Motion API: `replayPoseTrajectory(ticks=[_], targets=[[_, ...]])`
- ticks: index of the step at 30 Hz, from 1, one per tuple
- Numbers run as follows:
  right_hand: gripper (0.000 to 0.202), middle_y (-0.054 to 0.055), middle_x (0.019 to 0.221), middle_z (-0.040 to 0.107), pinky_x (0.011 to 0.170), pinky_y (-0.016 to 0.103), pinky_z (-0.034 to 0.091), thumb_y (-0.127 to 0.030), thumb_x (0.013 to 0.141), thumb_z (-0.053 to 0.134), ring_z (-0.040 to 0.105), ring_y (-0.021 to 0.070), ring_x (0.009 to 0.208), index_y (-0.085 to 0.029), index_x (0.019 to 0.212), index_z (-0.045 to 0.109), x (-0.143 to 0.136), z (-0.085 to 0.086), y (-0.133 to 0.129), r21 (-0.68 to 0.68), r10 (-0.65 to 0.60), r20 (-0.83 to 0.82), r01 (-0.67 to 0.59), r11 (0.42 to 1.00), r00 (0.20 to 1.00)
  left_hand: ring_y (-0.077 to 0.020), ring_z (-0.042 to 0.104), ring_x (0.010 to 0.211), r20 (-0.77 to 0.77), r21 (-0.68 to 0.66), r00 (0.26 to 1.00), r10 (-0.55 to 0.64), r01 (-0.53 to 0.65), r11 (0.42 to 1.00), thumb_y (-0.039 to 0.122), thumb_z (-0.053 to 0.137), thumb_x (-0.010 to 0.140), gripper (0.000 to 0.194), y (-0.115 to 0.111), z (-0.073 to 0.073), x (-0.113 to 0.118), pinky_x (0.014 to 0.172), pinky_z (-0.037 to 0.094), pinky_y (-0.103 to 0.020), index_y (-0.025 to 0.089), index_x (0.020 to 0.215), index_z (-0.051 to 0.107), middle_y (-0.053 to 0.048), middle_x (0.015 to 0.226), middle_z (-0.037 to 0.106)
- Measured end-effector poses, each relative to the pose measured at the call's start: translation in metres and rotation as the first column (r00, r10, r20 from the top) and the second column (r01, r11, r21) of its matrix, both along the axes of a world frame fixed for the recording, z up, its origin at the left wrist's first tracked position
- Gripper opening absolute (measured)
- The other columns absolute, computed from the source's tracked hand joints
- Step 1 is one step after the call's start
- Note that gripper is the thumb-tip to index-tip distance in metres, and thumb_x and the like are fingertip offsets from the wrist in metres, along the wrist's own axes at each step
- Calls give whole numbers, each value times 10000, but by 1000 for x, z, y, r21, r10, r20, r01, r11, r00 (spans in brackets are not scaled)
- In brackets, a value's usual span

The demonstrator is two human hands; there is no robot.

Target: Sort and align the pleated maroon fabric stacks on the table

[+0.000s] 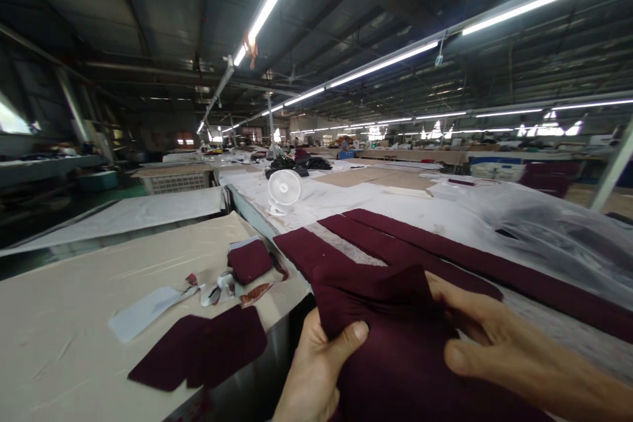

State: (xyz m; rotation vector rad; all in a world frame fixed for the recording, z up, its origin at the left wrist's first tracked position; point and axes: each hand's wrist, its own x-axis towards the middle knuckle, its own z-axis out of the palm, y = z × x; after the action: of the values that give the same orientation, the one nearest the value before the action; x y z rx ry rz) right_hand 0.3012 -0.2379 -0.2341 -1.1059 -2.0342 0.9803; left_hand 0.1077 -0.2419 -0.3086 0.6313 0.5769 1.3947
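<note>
A maroon piece of fabric (390,336) is held up in front of me, its upper part folded and creased. My left hand (321,359) grips its left edge, thumb on the near face and fingers behind. At the right side, my right hand (489,336) pinches the cloth between thumb and fingers; part of those fingers is hidden behind it. Beyond the held cloth, long maroon fabric strips (420,250) lie side by side on the white table. Cut maroon pieces (202,349) rest on the cream-covered table to the left.
A small white fan (284,188) stands on the white table (326,201), near a dark heap of cloth (301,165). Clear plastic sheeting (554,224) covers the right side. On the cream table (59,316) lie a small maroon stack (250,260) and scraps. A gap separates the two tables.
</note>
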Motion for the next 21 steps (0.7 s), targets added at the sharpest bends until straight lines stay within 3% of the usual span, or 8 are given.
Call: replayPoseTrajectory(ticks=[3, 6, 9, 13, 17, 21], targets=[[574, 89, 1443, 442, 1014, 444, 427, -575, 697, 684, 386, 356, 1323, -288, 1192, 642, 1, -10, 2, 42, -58, 85, 54, 998, 995, -189, 693, 701, 32, -6, 999, 30, -30, 1000, 205, 808, 599, 228, 3, -1, -1, 809, 529, -347, 168, 791, 690, -23, 693, 733], [488, 64, 1505, 353, 1082, 482, 326, -502, 718, 695, 289, 361, 1373, -312, 1166, 660, 4, -16, 2, 204, -176, 203, 134, 970, 963, -222, 697, 788, 17, 27, 1000, 23, -23, 999, 228, 794, 622, 245, 4, -1, -3, 811, 532, -348, 147, 829, 690, -60, 770, 747], [398, 66, 1476, 402, 1072, 490, 344, -446, 710, 705, 326, 378, 1351, -310, 1084, 703, 2, -15, 2, 247, -201, 275, 133, 960, 940, -234, 699, 802, 5, 54, 1000, 16, -16, 998, 209, 792, 618, 229, 2, 1, -6, 802, 537, -351, 149, 814, 690, -57, 774, 748], [359, 68, 1402, 499, 1064, 478, 373, -381, 740, 692, 441, 347, 1289, -309, 1092, 698, -3, -10, 6, 192, -117, 275, 65, 979, 954, -225, 702, 776, 34, 37, 998, 44, -46, 998, 197, 795, 612, 236, 1, 4, -7, 807, 536, -353, 157, 820, 691, -48, 756, 748], [373, 70, 1259, 624, 1052, 451, 399, -376, 796, 643, 493, 318, 1247, -291, 1158, 670, -10, -9, 5, 118, -14, 111, 1, 993, 994, -243, 692, 863, 23, 44, 999, 44, -45, 998, 232, 788, 628, 285, 1, 3, -4, 837, 523, -359, 155, 887, 695, -74, 856, 752], [448, 62, 956, 742, 725, 374, 592, -437, 827, 585, 687, 293, 901, -281, 1246, 600, -17, -12, 0, -136, -101, -25, 96, 986, 995, -258, 682, 902, 19, 63, 1000, -3, 2, 998, 269, 791, 626, 301, 0, 1, 5, 860, 512, -377, 149, 887, 699, -89, 901, 748]])
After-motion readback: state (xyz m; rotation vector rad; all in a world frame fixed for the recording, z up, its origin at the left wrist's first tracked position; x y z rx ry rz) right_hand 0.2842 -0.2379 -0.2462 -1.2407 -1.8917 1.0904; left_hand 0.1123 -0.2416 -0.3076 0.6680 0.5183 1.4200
